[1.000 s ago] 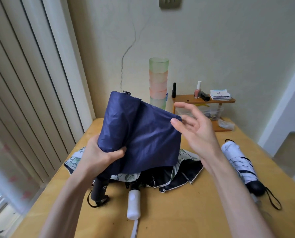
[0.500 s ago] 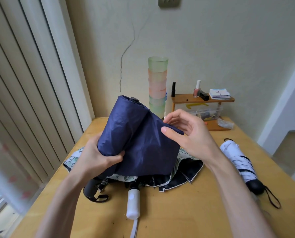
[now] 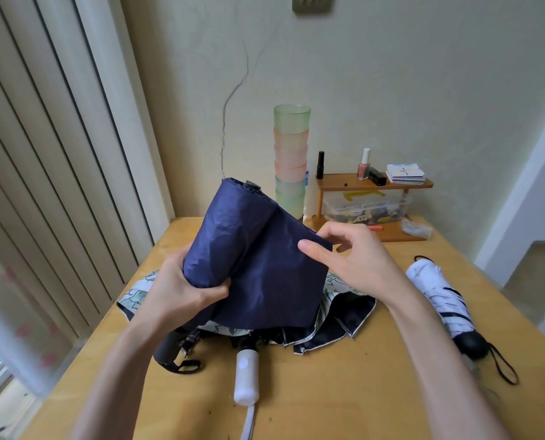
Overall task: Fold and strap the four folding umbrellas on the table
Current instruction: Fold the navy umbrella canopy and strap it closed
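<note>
I see the navy umbrella (image 3: 258, 265) as thin, creased cloth with a faint sheen. The table (image 3: 344, 392) is yellow wood, smooth and satin. Near me, the white handle (image 3: 246, 379) looks like smooth, glossy plastic. The far stack of cups (image 3: 291, 160) is frosted, translucent plastic. The small shelf (image 3: 372, 184) is varnished wood, and the wall (image 3: 391, 74) is rough and matt.

Wooden table (image 3: 328, 392) fills the lower frame, and at centre a leaf-print umbrella (image 3: 337, 325) lies spread out loose, black lining showing, its white handle (image 3: 246, 381) pointing to the bottom edge. Over at right a white umbrella (image 3: 439, 300) lies folded tight, black grip toward the lower right, wrist loop trailing. Up at the far edge stands a tall stack of cups (image 3: 290, 160), with a small wooden rack (image 3: 372, 185) just beside it, and a crumpled clear wrapper (image 3: 417, 228) at the rack's right end.
</note>
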Motion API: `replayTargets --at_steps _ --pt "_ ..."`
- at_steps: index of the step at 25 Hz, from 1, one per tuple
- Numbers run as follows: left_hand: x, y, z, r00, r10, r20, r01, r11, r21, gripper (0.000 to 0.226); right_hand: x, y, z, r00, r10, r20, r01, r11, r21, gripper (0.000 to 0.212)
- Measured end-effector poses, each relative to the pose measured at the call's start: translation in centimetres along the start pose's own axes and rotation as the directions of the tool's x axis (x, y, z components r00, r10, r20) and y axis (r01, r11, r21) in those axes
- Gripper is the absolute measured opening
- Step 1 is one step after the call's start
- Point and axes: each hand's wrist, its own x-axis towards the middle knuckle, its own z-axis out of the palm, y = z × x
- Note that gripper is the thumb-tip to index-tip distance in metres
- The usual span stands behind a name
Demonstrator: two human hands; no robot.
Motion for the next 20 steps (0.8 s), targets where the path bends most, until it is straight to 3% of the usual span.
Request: replayTargets --at_steps 3,7,11,16,20 --pt "0.0 0.0 0.2 1.0 0.003 -0.005 -0.003 1.0 0.015 0.039 0.0 0.4 -0.4 1.0 0.017 -0.02 -0.018 1.0 -0.021 0.02" --pt "0.2 -0.5 -0.1 1.0 0.003 -0.03 -0.002 1.0 0.008 0.039 0.0 0.9 -1.0 1.0 0.003 -0.003 -0.003 0.991 0.137 0.006" --pt "0.3 -0.8 -0.3 1.0 -0.019 -0.008 0.019 1.0 0.008 0.041 -0.2 0.9 -1.4 1.0 0.024 -0.014 -0.021 0.979 0.2 0.02" --pt "0.3 -0.8 -0.2 0.999 -0.047 -0.015 0.047 0.999 0.003 0.037 -0.1 1.0 -1.5 0.999 0.01 0.042 -0.017 0.985 0.17 0.008" --pt "0.1 -0.4 -0.2 0.997 -0.072 0.009 0.073 0.996 -0.046 0.037 -0.1 0.7 -1.9 1.0 0.003 0.025 -0.005 0.998 0.069 0.026"
